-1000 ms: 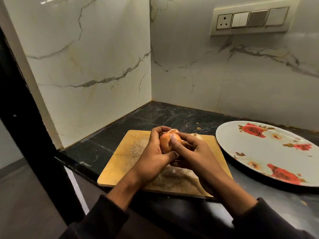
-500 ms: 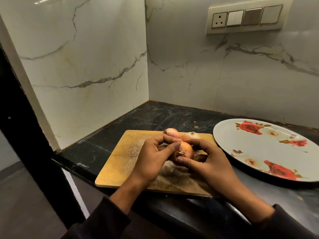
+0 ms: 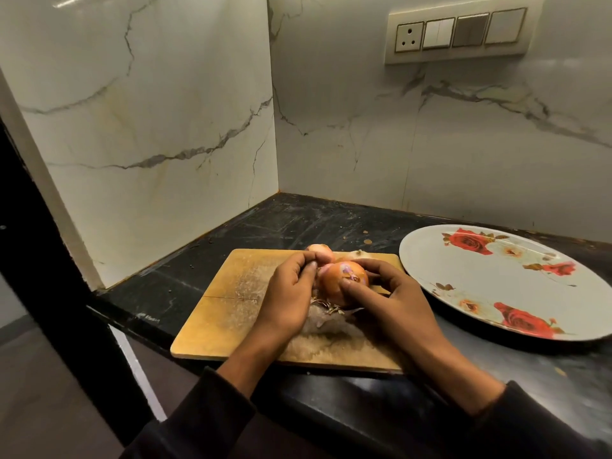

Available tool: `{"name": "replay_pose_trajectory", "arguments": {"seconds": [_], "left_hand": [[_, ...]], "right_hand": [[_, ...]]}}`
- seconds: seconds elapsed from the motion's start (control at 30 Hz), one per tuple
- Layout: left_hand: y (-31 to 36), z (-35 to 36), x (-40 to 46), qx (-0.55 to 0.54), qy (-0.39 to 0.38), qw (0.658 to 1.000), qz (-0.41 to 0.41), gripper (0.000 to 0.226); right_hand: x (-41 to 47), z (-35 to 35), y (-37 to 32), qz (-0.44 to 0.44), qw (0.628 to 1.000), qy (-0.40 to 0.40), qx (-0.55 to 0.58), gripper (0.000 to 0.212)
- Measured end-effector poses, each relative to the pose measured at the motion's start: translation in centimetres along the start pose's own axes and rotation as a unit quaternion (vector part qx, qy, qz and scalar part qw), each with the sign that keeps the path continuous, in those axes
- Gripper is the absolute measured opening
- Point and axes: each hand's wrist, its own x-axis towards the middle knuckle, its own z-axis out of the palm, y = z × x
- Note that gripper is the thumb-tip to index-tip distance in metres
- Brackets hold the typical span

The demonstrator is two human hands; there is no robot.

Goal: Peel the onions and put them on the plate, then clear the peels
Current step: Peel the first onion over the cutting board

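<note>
A person's two hands meet over a wooden cutting board (image 3: 231, 293) at the front edge of a dark counter (image 3: 298, 223), working an unpeeled onion (image 3: 342, 281) held just above the board. The right hand (image 3: 394, 299) cups the onion from the right side, its fingers (image 3: 362, 263) curled over the top and the thumb pressed against the near face of the bulb. The left hand (image 3: 288, 293) closes in from the left, its fingertips (image 3: 311, 265) bent inward and pinching at the onion's skin near the top. Dry roots trail from the underside of the bulb toward the board. Just behind the hands, along the board's far edge, lie a second onion (image 3: 319, 249) with pinkish skin and a paler one (image 3: 359, 254) largely hidden by the fingers; whether either is peeled cannot be told. Well to the right of the board, near the counter's right side, sits a large oval plate (image 3: 490, 286) printed with red roses, nothing on it. White marble-patterned walls (image 3: 165, 111) form the corner at the back of the counter, and a switch panel (image 3: 460, 33) with a socket is mounted on the rear wall. Dark sleeves (image 3: 205, 422) cover both forearms.
</note>
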Motion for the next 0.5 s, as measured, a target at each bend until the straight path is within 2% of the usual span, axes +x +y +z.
{"name": "replay_pose_trajectory", "arguments": {"seconds": [0.1,0.23,0.33,0.4,0.5], "left_hand": [[0.1,0.1,0.0,-0.007,-0.019,1.0,0.008,0.023],[0.3,-0.6,-0.2,0.011,0.042,0.995,0.087,0.008],[0.5,-1.3,-0.5,-0.006,-0.039,0.993,0.114,0.016],[0.4,-1.6,-0.8,0.019,-0.083,0.988,0.132,0.024],[0.3,-1.7,-0.8,0.038,-0.07,0.987,0.141,0.028]], "right_hand": [[0.1,0.0,0.2,0.029,0.998,-0.005,0.051,0.034],[0.1,-0.1,0.0,0.036,0.997,-0.019,0.061,0.049],[0.2,-0.1,-0.1,0.039,0.996,-0.029,0.077,0.045],[0.2,-0.1,0.0,0.044,0.995,-0.031,0.082,0.043],[0.2,-0.1,0.0,0.047,0.995,-0.036,0.075,0.044]]}}
